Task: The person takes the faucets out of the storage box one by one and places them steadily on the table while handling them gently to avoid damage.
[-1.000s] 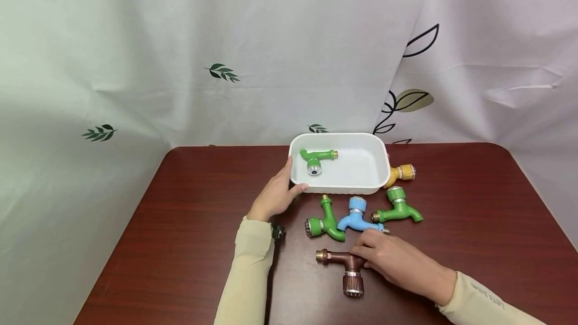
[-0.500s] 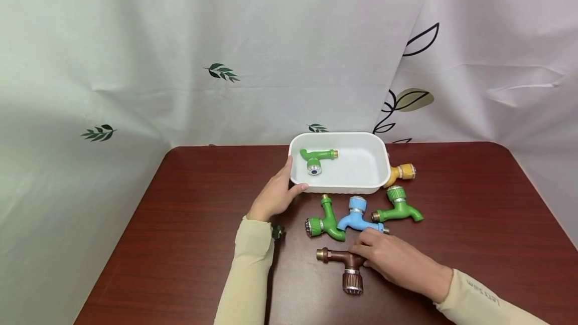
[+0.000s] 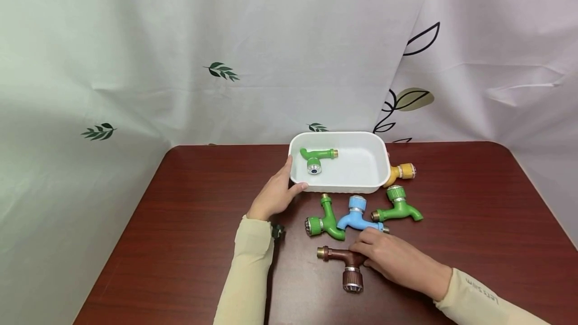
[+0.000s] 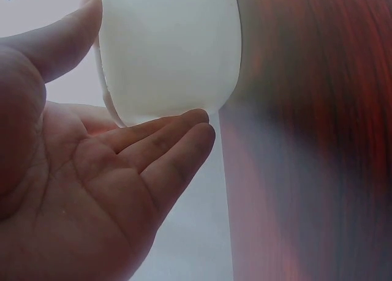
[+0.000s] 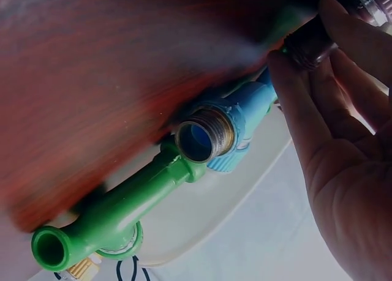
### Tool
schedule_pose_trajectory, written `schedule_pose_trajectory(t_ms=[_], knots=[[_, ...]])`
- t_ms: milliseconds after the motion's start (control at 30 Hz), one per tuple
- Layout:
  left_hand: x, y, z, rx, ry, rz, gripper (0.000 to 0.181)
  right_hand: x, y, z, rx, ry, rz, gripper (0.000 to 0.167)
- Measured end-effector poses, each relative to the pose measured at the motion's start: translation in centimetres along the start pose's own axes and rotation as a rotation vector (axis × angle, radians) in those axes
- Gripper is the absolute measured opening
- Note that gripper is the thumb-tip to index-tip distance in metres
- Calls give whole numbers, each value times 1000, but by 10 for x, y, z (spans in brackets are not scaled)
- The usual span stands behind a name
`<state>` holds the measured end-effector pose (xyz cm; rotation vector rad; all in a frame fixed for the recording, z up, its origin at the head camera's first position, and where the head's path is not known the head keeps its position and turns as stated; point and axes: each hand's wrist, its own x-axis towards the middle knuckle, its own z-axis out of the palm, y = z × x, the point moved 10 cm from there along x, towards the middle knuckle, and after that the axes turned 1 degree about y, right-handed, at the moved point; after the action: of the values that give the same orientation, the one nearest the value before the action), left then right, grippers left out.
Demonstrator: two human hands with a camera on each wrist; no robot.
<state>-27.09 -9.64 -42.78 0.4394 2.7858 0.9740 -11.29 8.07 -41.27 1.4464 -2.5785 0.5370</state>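
My left hand (image 3: 274, 193) rests against the left end of the white tray (image 3: 345, 188), thumb at the front rim; in the left wrist view its fingers (image 4: 171, 152) lie nearly straight along the tray wall (image 4: 171, 54). A green tap (image 3: 319, 155) lies inside the tray. My right hand (image 3: 397, 262) pinches the spout end of a brown tap (image 3: 351, 260) at the table's front. The right wrist view shows thumb and fingers around the brown tap (image 5: 309, 42). Just behind that hand is a blue tap (image 3: 358, 220), with one green tap (image 3: 329, 222) at its left.
Another green tap (image 3: 399, 210) lies right of the blue one. A yellow tap (image 3: 395, 174) lies at the tray's right end, partly hidden by it. The red-brown table (image 3: 203, 204) extends to both sides, and a white curtain (image 3: 271, 64) hangs behind it.
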Motion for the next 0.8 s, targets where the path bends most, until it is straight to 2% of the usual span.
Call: schedule_pose_trajectory(t_ms=[467, 800], knots=[[0, 0, -2, -9, 2, 5, 88, -1, 5, 0, 31, -12, 23, 43], [0, -1, 0, -2, -3, -4, 88, 6, 17, -21, 42, 27, 74, 46]])
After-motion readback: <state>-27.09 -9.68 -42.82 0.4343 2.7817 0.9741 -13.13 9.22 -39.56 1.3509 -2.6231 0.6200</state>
